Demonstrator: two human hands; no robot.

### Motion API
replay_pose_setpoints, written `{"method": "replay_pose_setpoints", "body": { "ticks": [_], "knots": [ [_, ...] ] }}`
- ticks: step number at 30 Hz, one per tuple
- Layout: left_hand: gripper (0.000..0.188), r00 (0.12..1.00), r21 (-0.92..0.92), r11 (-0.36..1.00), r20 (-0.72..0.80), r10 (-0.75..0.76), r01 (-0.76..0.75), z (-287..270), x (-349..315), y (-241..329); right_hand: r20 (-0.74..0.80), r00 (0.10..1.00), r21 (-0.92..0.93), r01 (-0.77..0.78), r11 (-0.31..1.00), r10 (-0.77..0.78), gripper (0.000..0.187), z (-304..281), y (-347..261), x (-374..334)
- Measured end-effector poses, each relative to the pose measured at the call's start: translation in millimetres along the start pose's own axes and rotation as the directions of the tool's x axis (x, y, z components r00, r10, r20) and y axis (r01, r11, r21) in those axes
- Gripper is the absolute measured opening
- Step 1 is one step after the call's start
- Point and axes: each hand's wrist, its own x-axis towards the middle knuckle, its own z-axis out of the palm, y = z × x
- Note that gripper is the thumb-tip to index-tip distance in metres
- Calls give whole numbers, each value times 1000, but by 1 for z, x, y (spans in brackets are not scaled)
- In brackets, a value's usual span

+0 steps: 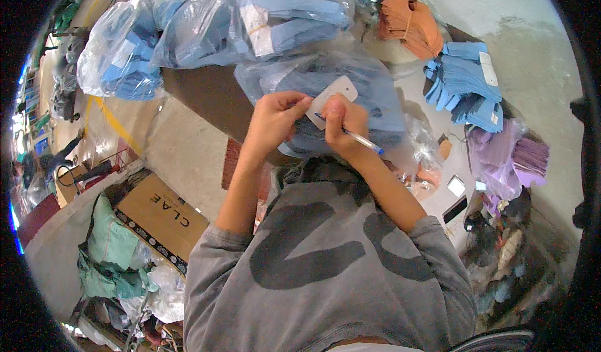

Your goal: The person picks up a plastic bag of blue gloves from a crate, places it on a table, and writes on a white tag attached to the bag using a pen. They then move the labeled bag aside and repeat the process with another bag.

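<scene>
My left hand (273, 119) is closed in a pinch at the left edge of a white card tag (345, 89) with a small hole near one corner. My right hand (344, 124) grips a pen (368, 143) with a whitish barrel and a blue end. The pen's tip meets the lower part of the tag, where my fingers partly cover the card. Both hands are above a clear plastic bag (379, 83) filled with blue pieces.
More clear bags of blue pieces (294, 20) lie beyond. To the right are an orange bundle (410, 25), a blue stack (466, 83), purple pieces (501, 152) and a dark phone-like object (455, 209). A cardboard box (163, 211) stands at left.
</scene>
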Motion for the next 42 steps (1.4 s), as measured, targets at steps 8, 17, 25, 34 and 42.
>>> {"method": "replay_pose_setpoints", "body": {
  "ticks": [8, 17, 25, 34, 42],
  "knots": [
    [25, 937, 320, 899, -78, 340, -299, 1, -17, 13, -30, 1000, -17, 7, 1000, -8, 39, -3, 2, -2],
    [22, 622, 544, 829, -606, 496, -131, -88, -23, 35, -26, 991, 293, -117, 949, 130, 45, -4, 14, -6],
    [27, 518, 591, 806, -684, 513, -18, -139, -10, 28, -26, 990, 320, -125, 939, 141, 44, -6, 13, -6],
    [31, 463, 760, 627, -500, 732, -171, -133, 18, 30, -25, 978, 318, -188, 929, 206, 47, -7, 10, -8],
    [43, 630, 781, 551, -273, 727, -296, -26, 38, 24, -24, 991, 304, -121, 945, 135, 45, -6, 10, -6]
  ]
}}
